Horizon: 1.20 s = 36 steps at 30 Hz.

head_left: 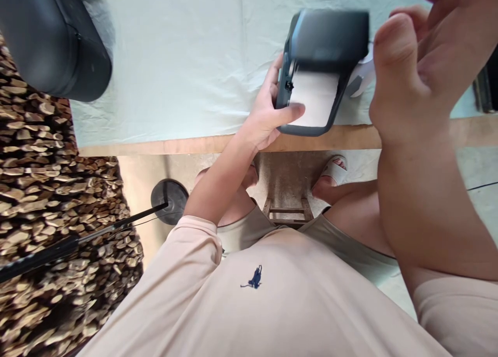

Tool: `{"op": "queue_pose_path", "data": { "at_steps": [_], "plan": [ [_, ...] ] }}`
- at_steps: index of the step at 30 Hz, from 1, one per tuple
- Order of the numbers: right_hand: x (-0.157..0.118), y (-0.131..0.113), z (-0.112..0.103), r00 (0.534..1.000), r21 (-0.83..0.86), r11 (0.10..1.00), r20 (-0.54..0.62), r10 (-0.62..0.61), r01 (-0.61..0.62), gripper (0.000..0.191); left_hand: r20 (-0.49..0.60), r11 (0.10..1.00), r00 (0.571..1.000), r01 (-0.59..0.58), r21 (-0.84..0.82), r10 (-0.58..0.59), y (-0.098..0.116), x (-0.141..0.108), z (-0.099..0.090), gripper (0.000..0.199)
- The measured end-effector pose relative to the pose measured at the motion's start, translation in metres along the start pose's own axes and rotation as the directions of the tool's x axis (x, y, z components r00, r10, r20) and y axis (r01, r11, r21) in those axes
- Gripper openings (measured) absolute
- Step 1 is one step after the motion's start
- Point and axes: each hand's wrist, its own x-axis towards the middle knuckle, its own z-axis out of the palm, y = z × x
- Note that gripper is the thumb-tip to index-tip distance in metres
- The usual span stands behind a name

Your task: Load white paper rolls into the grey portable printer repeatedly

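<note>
My left hand (268, 108) is closed around the lower left side of a dark blue-grey handheld device with a white panel (315, 97), its thumb lying over the panel's edge. The device's dark upper part is smeared by motion. It is held above the front edge of the covered table (175, 61). My right hand (424, 61) is raised close to the camera at the upper right, thumb apart from the fingers, and I see nothing in it. Its fingertips are partly cut off by the frame. Behind the device, a white and grey object (361, 77) is mostly hidden.
A black rounded case (58, 40) stands at the table's left end. A dark object (486, 87) sits at the far right edge. On the floor are a round black stand base (169, 201) with a slanting pole, and a wooden stool (288, 211) between my legs.
</note>
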Motion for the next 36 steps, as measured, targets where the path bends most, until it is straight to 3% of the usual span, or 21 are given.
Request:
{"op": "queue_pose_path", "data": {
  "at_steps": [3, 6, 8, 12, 15, 18, 24, 27, 30, 36],
  "plan": [
    [-0.007, -0.004, -0.002, 0.993, -0.11, 0.99, 0.078, -0.084, 0.093, 0.039, -0.001, 0.992, 1.0, -0.01, -0.124, 0.01, 0.002, -0.001, 0.002, 0.068],
    [-0.012, -0.004, -0.003, 0.985, -0.199, 0.976, 0.163, -0.056, 0.088, 0.043, -0.001, 0.934, 1.0, 0.003, -0.357, -0.003, 0.005, -0.003, 0.005, 0.048],
    [-0.014, -0.003, -0.001, 0.978, -0.211, 0.973, 0.204, -0.054, 0.098, 0.048, -0.044, 0.905, 0.998, 0.029, -0.425, -0.052, 0.007, -0.005, 0.006, 0.037],
    [-0.014, -0.001, 0.004, 0.944, -0.249, 0.967, 0.33, 0.024, 0.062, 0.053, -0.106, 0.94, 0.982, 0.113, -0.321, -0.154, 0.007, -0.006, 0.003, 0.033],
    [-0.013, 0.001, 0.004, 0.933, -0.25, 0.964, 0.36, 0.006, 0.09, 0.051, -0.018, 0.958, 0.998, 0.047, -0.282, -0.054, 0.006, -0.006, 0.002, 0.024],
    [-0.011, 0.003, 0.004, 0.931, -0.258, 0.96, 0.366, -0.005, 0.106, 0.052, 0.01, 0.964, 1.0, -0.012, -0.264, 0.015, 0.006, -0.004, 0.003, 0.023],
    [-0.01, 0.005, 0.003, 0.926, -0.256, 0.941, 0.358, -0.122, 0.222, 0.049, -0.016, 0.969, 1.0, 0.015, -0.246, -0.019, 0.007, -0.004, 0.003, 0.024],
    [-0.009, 0.008, 0.002, 0.928, -0.249, 0.936, 0.339, -0.156, 0.248, 0.049, -0.091, 0.975, 0.994, 0.038, -0.219, -0.06, 0.001, -0.002, -0.005, 0.033],
    [-0.009, 0.01, -0.001, 0.923, -0.25, 0.937, 0.357, -0.145, 0.244, 0.051, -0.189, 0.98, 0.979, 0.035, -0.195, -0.072, -0.007, 0.002, -0.012, 0.028],
    [-0.007, 0.01, -0.005, 0.92, -0.338, 0.896, 0.356, -0.161, 0.288, 0.052, -0.119, 0.964, 0.993, -0.036, -0.264, 0.005, -0.009, 0.006, -0.012, 0.016]
  ]
}}
